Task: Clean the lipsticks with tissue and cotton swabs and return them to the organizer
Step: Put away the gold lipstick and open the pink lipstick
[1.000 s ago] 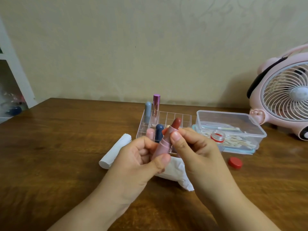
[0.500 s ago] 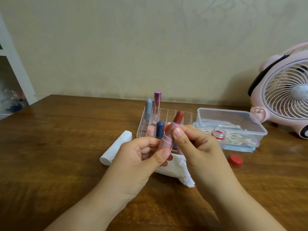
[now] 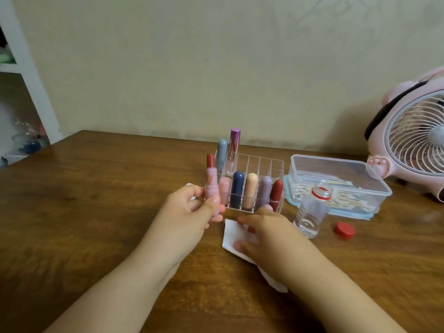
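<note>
My left hand (image 3: 189,212) grips an uncapped pink lipstick (image 3: 212,186) upright, its red tip showing, just left of the clear organizer (image 3: 276,169). Several capped lipsticks stand in the organizer's front row, among them a dark blue lipstick (image 3: 237,188) and a red lipstick (image 3: 276,193). A purple lipstick (image 3: 233,145) and a grey-blue one stand in the back row. My right hand (image 3: 266,236) lies on the white tissue (image 3: 230,234) on the table, thumb and fingers spread over it. The tissue stays flat.
A clear box of cotton swabs (image 3: 336,186) sits right of the organizer. In front of it stand an open small bottle (image 3: 311,212) and its red cap (image 3: 344,230). A pink fan (image 3: 413,140) stands at the far right. White shelving (image 3: 31,75) stands at the left.
My right hand let go of the lipstick and dropped onto the tissue. My left hand carried the lipstick left and stood it upright.
</note>
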